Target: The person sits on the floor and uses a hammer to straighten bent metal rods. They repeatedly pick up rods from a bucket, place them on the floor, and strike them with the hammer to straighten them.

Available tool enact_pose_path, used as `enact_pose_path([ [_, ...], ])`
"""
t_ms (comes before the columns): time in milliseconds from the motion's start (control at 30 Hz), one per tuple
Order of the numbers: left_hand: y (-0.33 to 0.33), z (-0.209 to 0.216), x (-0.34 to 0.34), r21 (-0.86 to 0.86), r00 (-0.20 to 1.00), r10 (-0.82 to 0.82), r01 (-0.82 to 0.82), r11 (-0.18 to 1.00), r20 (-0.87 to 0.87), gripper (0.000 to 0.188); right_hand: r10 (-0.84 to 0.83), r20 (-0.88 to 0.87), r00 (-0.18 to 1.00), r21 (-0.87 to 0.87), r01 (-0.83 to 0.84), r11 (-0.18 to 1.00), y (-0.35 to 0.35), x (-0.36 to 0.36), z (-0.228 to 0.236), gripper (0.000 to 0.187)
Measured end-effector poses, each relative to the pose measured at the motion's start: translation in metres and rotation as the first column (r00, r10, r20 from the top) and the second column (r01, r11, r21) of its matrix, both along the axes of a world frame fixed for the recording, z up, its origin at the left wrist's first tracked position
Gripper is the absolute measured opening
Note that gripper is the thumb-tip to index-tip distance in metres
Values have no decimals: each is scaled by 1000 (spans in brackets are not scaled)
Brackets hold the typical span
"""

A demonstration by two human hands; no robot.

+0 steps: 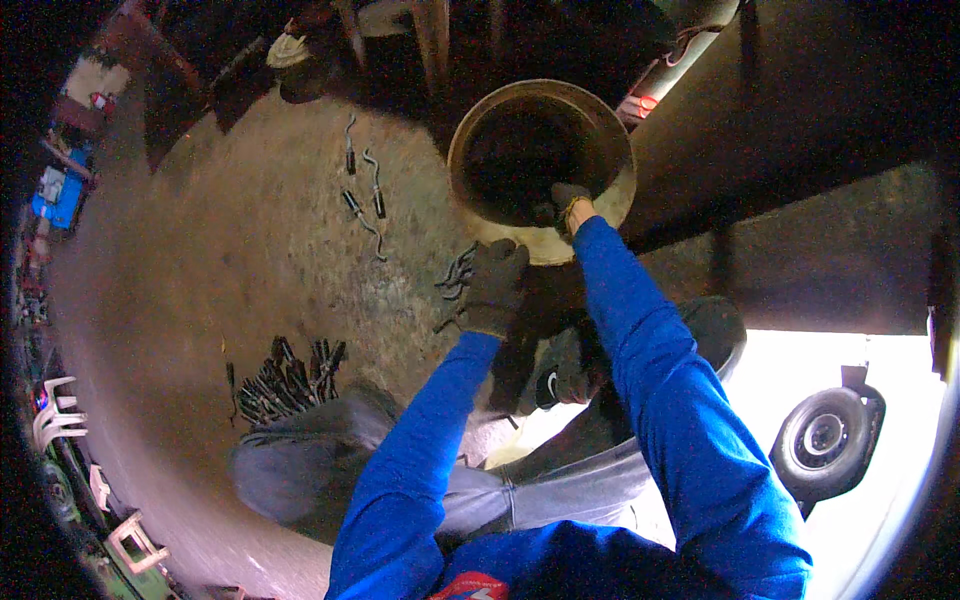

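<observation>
Gloved left hand grips wavy dark rods at seven o'clock of round tub; right hand inside, toward five, grip unclear. Three similar rods on floor at nine o'clock.

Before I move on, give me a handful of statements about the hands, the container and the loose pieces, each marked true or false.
1. The right hand is at the mouth of the round container. True.
2. The left hand is empty. False: it holds a bunch of wavy pieces.
3. Three loose pieces lie apart on the floor. True.
4. The pile of dark pieces lies to the right of the container. False: it lies to the left, beside the left trouser leg.
5. Both sleeves are red. False: they are blue.
</observation>
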State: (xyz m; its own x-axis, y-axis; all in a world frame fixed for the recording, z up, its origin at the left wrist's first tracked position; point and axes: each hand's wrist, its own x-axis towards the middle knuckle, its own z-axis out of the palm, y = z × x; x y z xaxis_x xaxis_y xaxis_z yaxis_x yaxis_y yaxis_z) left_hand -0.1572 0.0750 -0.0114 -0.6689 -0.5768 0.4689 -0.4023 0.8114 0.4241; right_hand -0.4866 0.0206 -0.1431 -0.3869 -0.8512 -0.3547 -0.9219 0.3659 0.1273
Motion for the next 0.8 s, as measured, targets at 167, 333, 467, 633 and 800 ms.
enact_pose_path([
  [167, 2, 0, 6, 183, 996, -15, -2, 983, 91, 32, -114, 50, 992, 30, 113, 993, -11, 28, 8, 30],
  [333, -8, -16, 34, 176, 984, 74, -102, 979, 162, 39, -184, 135, 974, -120, 201, 972, -26, 137, 98, 28],
  [467, -2, -19, 21, 157, 988, 37, -61, 986, 152, 40, -44, -98, 994, -113, 33, 993, -3, 128, 118, 29],
  [633, 1, -20, 17, 166, 986, 53, -79, 983, 156, 39, 28, -126, 992, -101, -41, 994, 4, 120, 119, 28],
  [800, 0, -11, 17, 8, 993, 92, -93, 996, 75, 19, 43, -171, 984, -54, -53, 997, 3, 129, 124, 28],
])
